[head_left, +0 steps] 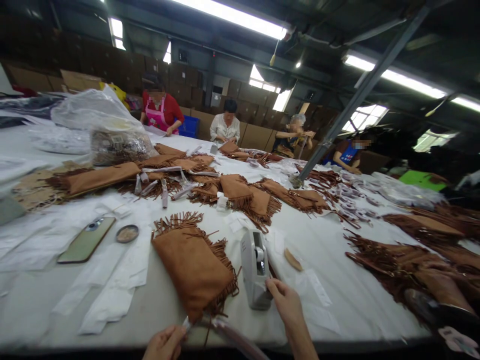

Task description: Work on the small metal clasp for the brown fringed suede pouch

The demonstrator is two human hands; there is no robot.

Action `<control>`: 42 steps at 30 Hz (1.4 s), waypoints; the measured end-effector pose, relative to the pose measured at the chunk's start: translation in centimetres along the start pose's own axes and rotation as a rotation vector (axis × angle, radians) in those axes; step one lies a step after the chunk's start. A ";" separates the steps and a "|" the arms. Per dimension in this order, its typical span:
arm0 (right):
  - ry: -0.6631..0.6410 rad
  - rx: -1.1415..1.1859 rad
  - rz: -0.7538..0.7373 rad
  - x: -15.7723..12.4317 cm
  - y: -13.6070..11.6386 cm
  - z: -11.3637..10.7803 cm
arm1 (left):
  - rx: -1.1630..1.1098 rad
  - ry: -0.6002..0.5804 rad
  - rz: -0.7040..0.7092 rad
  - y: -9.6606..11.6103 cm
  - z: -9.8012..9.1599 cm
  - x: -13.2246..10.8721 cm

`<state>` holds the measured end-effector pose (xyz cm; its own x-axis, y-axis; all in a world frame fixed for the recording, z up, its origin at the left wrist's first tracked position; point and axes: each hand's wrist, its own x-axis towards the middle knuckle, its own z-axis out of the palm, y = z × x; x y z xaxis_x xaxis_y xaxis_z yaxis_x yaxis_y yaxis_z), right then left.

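Observation:
A brown fringed suede bag (195, 270) lies flat near the table's front edge. My left hand (165, 342) is closed at its lower corner, pinching a small clear wrapped piece (186, 324). To the right of the bag stands a grey tape dispenser (255, 270). My right hand (287, 302) touches the front end of the dispenser with thumb and fingertips close together; whatever lies between them is too small to make out. A plastic-wrapped strap (238, 340) runs from below the bag toward the front edge, between my hands.
A green phone (87, 240), a small round dish (127, 233) and white paper strips (112, 300) lie at left. More fringed bags (236, 190) cover the middle. A metal post (360, 95) rises behind. Several people work across the table.

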<state>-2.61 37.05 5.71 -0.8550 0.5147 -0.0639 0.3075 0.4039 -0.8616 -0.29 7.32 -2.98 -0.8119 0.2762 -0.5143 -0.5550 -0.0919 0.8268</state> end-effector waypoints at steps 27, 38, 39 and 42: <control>-0.021 -0.191 0.119 -7.2 3.3 1.6 | 0.324 0.055 0.236 -0.8 -1.1 0.3; -0.664 -0.004 -0.129 -10.9 -3.7 12.7 | 0.751 0.182 0.445 -1.1 -1.3 -0.8; -0.648 -0.028 -0.133 -10.8 -3.5 13.1 | 0.785 0.177 0.460 -1.2 -1.4 -0.8; -0.590 -0.113 -0.134 -10.5 -2.9 14.1 | 0.862 0.159 0.505 -1.6 -1.7 -0.7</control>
<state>-0.39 19.82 1.77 -0.9663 -0.0382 -0.2547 0.1965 0.5301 -0.8248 0.87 5.69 -4.34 -0.9652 0.2598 -0.0312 0.1292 0.5770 0.8065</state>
